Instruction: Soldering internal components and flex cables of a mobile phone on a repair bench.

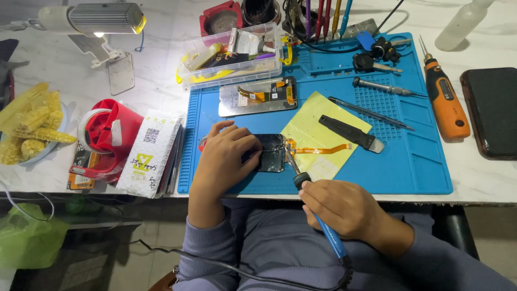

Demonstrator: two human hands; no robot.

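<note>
On the blue mat [420, 172] I see an orange electric screwdriver [445, 100], a thin metal rod [370, 112] and a spare screen [257, 97]. A clear plastic box [232, 58] sits behind it, a desk lamp [91, 19] and corn cobs [29, 129] far left, a dark phone [493, 112] far right.
</note>
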